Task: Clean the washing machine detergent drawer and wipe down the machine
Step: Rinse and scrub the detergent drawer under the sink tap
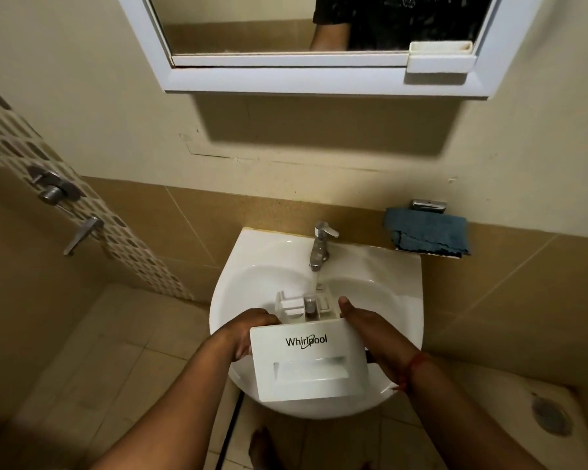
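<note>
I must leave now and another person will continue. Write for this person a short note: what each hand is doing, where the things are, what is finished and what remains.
Left hand: grips the left side of the detergent drawer.
Right hand: grips its right side, thumb up near the compartments.
The drawer is out of the machine, held over the white sink, front panel toward you. The tap is running onto the far compartments.
A blue cloth lies folded on the ledge right of the tap.
Done: drawer removed, rinsing begun.
Left: finish rinsing, shut the tap, refit the drawer, wipe the machine, which is not in view.
</note>
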Tool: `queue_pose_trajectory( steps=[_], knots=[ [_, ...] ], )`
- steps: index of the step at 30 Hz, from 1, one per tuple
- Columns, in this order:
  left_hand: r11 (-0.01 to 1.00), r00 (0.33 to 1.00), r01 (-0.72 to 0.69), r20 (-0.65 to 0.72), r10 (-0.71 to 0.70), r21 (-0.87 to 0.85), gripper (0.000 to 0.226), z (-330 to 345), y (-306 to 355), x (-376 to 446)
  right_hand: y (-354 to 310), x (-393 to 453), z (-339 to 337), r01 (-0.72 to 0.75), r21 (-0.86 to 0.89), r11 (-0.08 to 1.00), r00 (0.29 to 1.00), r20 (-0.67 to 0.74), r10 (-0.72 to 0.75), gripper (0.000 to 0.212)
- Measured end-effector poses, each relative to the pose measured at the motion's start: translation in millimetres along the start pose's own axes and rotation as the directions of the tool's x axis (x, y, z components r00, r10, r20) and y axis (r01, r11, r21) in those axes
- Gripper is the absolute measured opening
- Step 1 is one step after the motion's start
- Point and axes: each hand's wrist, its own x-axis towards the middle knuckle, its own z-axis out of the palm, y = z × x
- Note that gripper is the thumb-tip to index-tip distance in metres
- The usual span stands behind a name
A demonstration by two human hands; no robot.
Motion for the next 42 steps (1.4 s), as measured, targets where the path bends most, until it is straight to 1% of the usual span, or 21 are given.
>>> queue_pose_trajectory(
  steps=[2, 4, 8, 10, 13, 16, 18, 19, 22, 24, 25, 27, 29, 32, 35, 37, 40, 41, 42],
  knots=[
    [0.999, 1.0, 0.025, -0.009, -0.025, -0.038, 0.028, 1, 0, -1, 1, 2, 2, 0.046, -0.034, 0.998, 0.998, -0.029, -0.047, 0.05],
    [0.998, 0.999, 0.035, -0.007, -0.035, -0.061, 0.03, 2, 1, -3, 5, 5, 3, 0.101, -0.049, 0.994, 0.991, -0.081, -0.105, 0.041],
    [0.996, 0.999, 0.046, 0.014, -0.045, -0.076, 0.024, 4, 0, -5, 9, 8, 8, 0.147, -0.109, 0.983, 0.969, -0.183, -0.165, 0.036],
    [0.992, 0.999, 0.043, 0.036, -0.039, -0.121, 0.018, 5, -3, -4, 11, 12, 9, 0.16, -0.164, 0.973, 0.949, -0.245, -0.198, 0.037],
    [0.975, 0.998, 0.053, 0.039, -0.046, -0.216, 0.021, 13, -10, -2, 14, 19, 7, 0.168, -0.24, 0.956, 0.913, -0.328, -0.243, 0.034],
    [0.955, 0.997, 0.071, 0.018, -0.069, -0.287, 0.016, 22, -20, 2, 11, 30, 10, 0.167, -0.278, 0.946, 0.895, -0.36, -0.264, 0.029],
    [0.939, 0.998, 0.057, 0.007, -0.058, -0.34, 0.016, 30, -25, 1, 11, 42, 13, 0.129, -0.274, 0.953, 0.898, -0.375, -0.229, 0.033],
    [0.921, 0.999, 0.047, 0.004, -0.05, -0.386, 0.017, 34, -27, 2, 11, 48, 16, 0.1, -0.268, 0.958, 0.901, -0.384, -0.202, 0.039],
    [0.814, 0.998, 0.041, -0.009, -0.057, -0.58, 0.024, 45, -33, 11, 10, 61, 23, 0.04, -0.259, 0.965, 0.906, -0.399, -0.145, 0.068],
    [0.744, 0.998, 0.033, -0.024, -0.066, -0.668, 0.026, 51, -32, 18, 8, 67, 32, 0.03, -0.229, 0.973, 0.908, -0.402, -0.123, 0.078],
    [0.717, 0.997, 0.037, -0.02, -0.07, -0.696, 0.025, 52, -31, 22, 8, 69, 37, 0.019, -0.209, 0.978, 0.906, -0.409, -0.105, 0.079],
    [0.696, 0.997, 0.065, 0.014, -0.079, -0.715, 0.02, 53, -26, 30, 10, 75, 45, -0.004, -0.201, 0.98, 0.904, -0.42, -0.083, 0.079],
    [0.697, 0.994, 0.104, 0.06, -0.087, -0.709, 0.018, 53, -21, 36, 13, 77, 50, -0.031, -0.22, 0.975, 0.902, -0.427, -0.068, 0.079],
    [0.722, 0.982, 0.182, 0.16, -0.1, -0.667, 0.021, 50, -18, 44, 14, 76, 50, -0.057, -0.23, 0.971, 0.87, -0.488, -0.064, 0.076],
    [0.71, 0.958, 0.272, 0.255, -0.133, -0.65, 0.025, 47, -21, 46, 13, 71, 49, -0.007, -0.227, 0.974, 0.818, -0.561, -0.125, 0.077],
    [0.66, 0.953, 0.298, 0.255, -0.164, -0.69, 0.029, 38, -20, 48, 12, 65, 50, 0.058, -0.209, 0.976, 0.789, -0.59, -0.173, 0.081],
    [0.551, 0.965, 0.253, 0.17, -0.199, -0.795, 0.038, 10, -21, 53, 15, 56, 48, 0.137, -0.199, 0.97, 0.757, -0.611, -0.232, 0.085],
    [0.533, 0.967, 0.225, 0.121, -0.224, -0.815, 0.045, -2, -22, 57, 16, 54, 47, 0.16, -0.188, 0.969, 0.742, -0.625, -0.244, 0.086],
    [0.548, 0.965, 0.197, 0.062, -0.255, -0.813, 0.054, -14, -23, 61, 19, 52, 45, 0.183, -0.17, 0.968, 0.729, -0.637, -0.249, 0.087]
  ],
)
